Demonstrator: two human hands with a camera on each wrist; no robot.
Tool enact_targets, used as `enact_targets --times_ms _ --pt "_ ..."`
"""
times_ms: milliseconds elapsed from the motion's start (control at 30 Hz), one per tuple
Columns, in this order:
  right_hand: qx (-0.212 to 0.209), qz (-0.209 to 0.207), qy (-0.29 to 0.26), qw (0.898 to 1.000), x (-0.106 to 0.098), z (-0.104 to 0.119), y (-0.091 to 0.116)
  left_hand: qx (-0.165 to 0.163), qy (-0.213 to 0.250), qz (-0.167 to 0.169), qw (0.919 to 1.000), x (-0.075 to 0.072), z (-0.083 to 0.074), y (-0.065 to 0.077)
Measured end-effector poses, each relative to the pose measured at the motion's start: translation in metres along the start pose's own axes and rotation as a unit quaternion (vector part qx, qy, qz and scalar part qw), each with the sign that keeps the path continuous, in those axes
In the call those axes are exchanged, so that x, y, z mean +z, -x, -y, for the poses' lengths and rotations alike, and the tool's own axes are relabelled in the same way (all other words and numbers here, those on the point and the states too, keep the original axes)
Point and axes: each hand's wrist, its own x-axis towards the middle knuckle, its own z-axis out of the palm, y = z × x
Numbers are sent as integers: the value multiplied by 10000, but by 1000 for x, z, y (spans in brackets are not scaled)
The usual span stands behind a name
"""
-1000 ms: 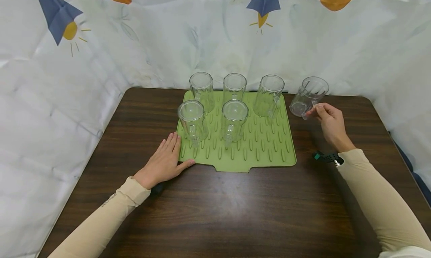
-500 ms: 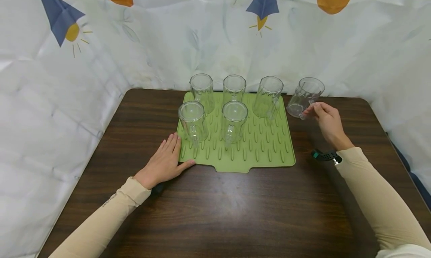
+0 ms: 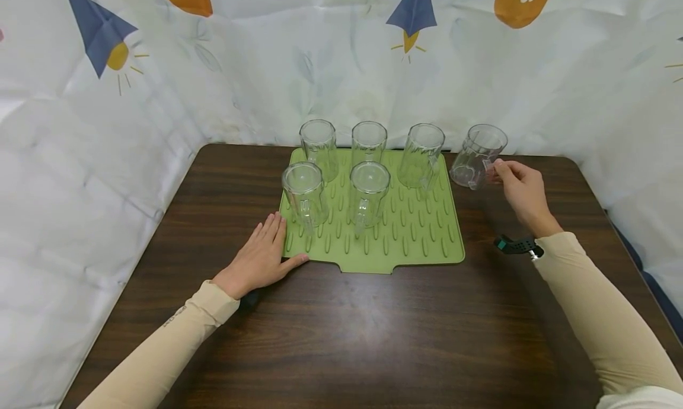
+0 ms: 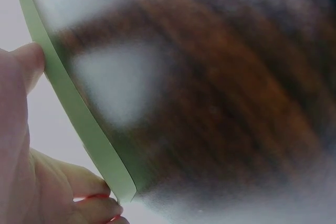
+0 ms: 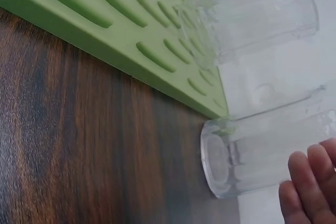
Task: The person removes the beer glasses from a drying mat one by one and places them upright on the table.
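My right hand is at the handle of a clear glass mug standing on the table right of the green ridged mat. Its thumb and fingertips appear just off the handle; in the right wrist view the fingers look loosely extended beside the mug. My left hand lies flat, fingers straight, against the mat's front left corner. On the mat's back row stand three glass mugs, the rightmost mug nearest my right hand. Two front mugs, a left mug and a right mug, look upside down.
The dark wood table extends in front of the mat and to both sides. White patterned fabric hangs along the back and left. A dark band with a green part is at my right wrist.
The outer mug has shifted slightly left and stands straighter. My right fingers have drawn back from its handle. The left hand stays in place; the head view has turned slightly.
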Motion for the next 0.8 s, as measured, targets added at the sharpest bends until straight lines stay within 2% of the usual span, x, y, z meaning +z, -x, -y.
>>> enact_targets --times_ms 300,600,800 --pt "-653 -493 -201 9964 -2 4 4 -12 8 41 10000 0 1 1" --pt "-784 -705 -210 9942 -3 11 13 3 -7 22 10000 0 0 1" --pt "-978 -896 -651 9890 -5 15 18 36 -63 -23 10000 0 0 1"
